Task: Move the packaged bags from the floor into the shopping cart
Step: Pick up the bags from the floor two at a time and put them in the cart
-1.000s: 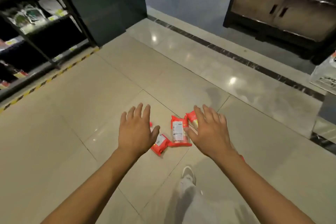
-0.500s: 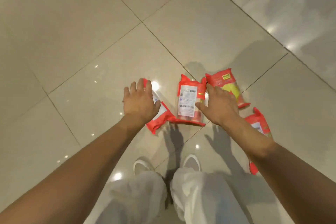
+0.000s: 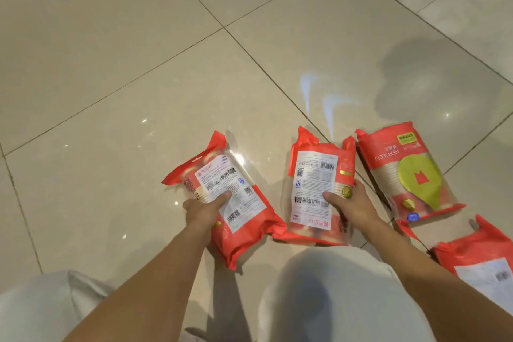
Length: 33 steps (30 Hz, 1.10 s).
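Observation:
Several red packaged bags lie on the glossy tile floor in front of me. My left hand (image 3: pixel 204 209) grips the leftmost bag (image 3: pixel 236 203), thumb on its white back label. My right hand (image 3: pixel 351 204) grips the middle bag (image 3: pixel 313 175), thumb on its label and fingers around its right side. A third bag (image 3: pixel 408 172) with a green-yellow emblem lies face up just right of my right hand. A fourth bag (image 3: pixel 483 258) lies at the right edge, partly cut off. No shopping cart is in view.
Beige tiles (image 3: pixel 138 64) with dark grout lines stretch ahead and to the left. My knees in white trousers (image 3: pixel 327 294) fill the bottom of the view, close behind the bags.
I have crouched much lower, so the bags look far bigger. Both hands went from hovering open over the bags to closing on the left and middle bags.

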Each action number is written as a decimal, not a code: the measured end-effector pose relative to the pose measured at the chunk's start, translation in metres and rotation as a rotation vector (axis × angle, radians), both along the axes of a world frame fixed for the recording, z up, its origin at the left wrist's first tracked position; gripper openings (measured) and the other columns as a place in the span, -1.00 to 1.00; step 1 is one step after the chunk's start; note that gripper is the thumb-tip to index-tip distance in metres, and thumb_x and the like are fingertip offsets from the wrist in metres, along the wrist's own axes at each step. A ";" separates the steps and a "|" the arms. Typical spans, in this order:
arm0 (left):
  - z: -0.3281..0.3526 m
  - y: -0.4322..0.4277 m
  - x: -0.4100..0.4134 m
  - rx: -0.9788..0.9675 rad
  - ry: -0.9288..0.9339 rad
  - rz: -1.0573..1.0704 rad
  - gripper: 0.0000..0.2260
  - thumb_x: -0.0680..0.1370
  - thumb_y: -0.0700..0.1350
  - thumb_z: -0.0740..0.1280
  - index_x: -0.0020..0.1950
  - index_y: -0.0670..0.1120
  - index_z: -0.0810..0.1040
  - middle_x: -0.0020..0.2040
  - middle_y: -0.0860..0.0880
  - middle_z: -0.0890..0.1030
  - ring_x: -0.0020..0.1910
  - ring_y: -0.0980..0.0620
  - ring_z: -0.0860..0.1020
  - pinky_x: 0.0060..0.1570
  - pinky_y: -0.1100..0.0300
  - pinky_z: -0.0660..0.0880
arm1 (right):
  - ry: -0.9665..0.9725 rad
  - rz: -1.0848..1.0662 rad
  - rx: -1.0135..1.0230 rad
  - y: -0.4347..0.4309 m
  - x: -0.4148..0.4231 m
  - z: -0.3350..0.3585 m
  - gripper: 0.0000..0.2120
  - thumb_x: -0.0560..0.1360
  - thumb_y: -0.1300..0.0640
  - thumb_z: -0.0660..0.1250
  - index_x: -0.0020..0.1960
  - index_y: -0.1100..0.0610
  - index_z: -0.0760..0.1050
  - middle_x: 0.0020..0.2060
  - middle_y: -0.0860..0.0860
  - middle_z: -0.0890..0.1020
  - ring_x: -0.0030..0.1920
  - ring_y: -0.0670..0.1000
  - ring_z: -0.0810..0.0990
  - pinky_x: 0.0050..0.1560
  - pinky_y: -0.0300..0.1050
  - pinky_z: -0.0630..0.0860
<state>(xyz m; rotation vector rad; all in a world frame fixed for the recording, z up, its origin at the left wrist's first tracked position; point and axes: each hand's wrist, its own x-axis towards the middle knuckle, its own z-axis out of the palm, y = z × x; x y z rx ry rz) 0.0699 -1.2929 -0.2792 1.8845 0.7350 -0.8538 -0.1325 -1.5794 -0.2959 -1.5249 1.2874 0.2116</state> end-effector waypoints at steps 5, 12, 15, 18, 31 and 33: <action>0.026 0.013 -0.003 -0.063 -0.031 0.016 -0.41 0.16 -0.12 0.72 0.14 -0.16 0.65 -0.05 -0.15 0.76 -0.18 -0.13 0.75 -0.06 -0.11 0.70 | 0.006 -0.024 -0.096 0.029 0.014 0.056 -0.19 0.27 0.07 0.63 0.39 0.08 0.28 0.06 0.02 0.68 -0.01 0.05 0.68 0.12 0.07 0.57; 0.266 0.043 0.014 -0.155 -0.275 -0.012 -0.32 0.19 -0.18 0.70 0.21 -0.14 0.47 0.03 -0.07 0.73 -0.08 -0.05 0.74 -0.06 0.00 0.68 | -0.208 0.018 -0.223 0.057 0.045 0.295 -0.20 0.30 0.19 0.61 0.43 0.01 0.29 0.01 -0.10 0.65 -0.08 -0.10 0.66 0.04 -0.01 0.59; 0.420 0.068 0.019 -0.221 -0.376 0.002 -0.35 0.26 -0.27 0.67 0.26 -0.17 0.46 0.06 -0.08 0.72 -0.04 -0.05 0.74 -0.10 0.03 0.68 | -0.353 0.020 -0.241 0.075 0.066 0.443 -0.25 0.32 0.27 0.60 0.40 0.02 0.33 -0.01 -0.17 0.64 -0.13 -0.28 0.66 -0.02 -0.14 0.59; 0.591 0.108 0.010 -0.240 -0.474 0.042 -0.39 0.28 -0.27 0.67 0.22 -0.11 0.46 0.06 -0.03 0.72 -0.03 -0.01 0.74 -0.09 0.03 0.67 | -0.450 0.060 -0.231 0.105 0.079 0.603 -0.25 0.33 0.29 0.59 0.40 0.00 0.34 -0.01 -0.19 0.64 -0.14 -0.33 0.65 -0.07 -0.26 0.57; 1.014 0.330 -0.170 0.066 -0.874 0.456 -0.39 0.23 -0.23 0.69 0.14 0.04 0.49 -0.01 0.00 0.73 -0.10 0.12 0.73 -0.19 0.22 0.65 | -0.854 0.720 -0.054 0.314 0.099 0.979 -0.21 0.31 0.22 0.62 0.39 -0.13 0.31 0.07 -0.23 0.60 0.01 -0.11 0.65 0.12 0.15 0.58; 1.034 0.367 -0.228 0.117 -0.905 0.605 -0.40 0.23 -0.24 0.69 0.14 0.01 0.49 -0.03 0.00 0.74 -0.09 0.07 0.74 -0.19 0.19 0.65 | -0.879 0.871 0.010 0.363 0.092 0.995 -0.19 0.29 0.21 0.63 0.38 -0.16 0.31 0.07 -0.19 0.62 0.02 -0.05 0.67 0.15 0.19 0.58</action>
